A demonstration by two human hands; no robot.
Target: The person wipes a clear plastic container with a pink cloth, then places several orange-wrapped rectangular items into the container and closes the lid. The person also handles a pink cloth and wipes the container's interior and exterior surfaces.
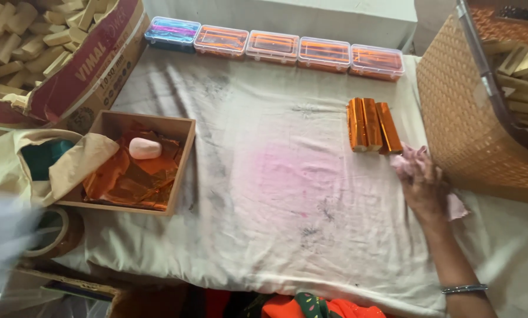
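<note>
While right hand [424, 187] rests on table cloth [275, 176], notes:
R hand: fingers curled down onto a pink rag [406, 160], pressing/holding it; bangle at wrist.
L hand: not in view.
Pink rag: just below & right of three orange foil-wrapped bars [372, 125], near wicker basket [470, 129].
Bars: side by side, touching, mid-right of cloth.
Wooden tray [181, 159]: left; orange foil sheets [128, 179] w/ pale pink stone-like lump [145, 148] on top.
Back edge: row of five clear lidded boxes [275, 46].
Far left: carton of unwrapped tan bars [34, 35].
</note>
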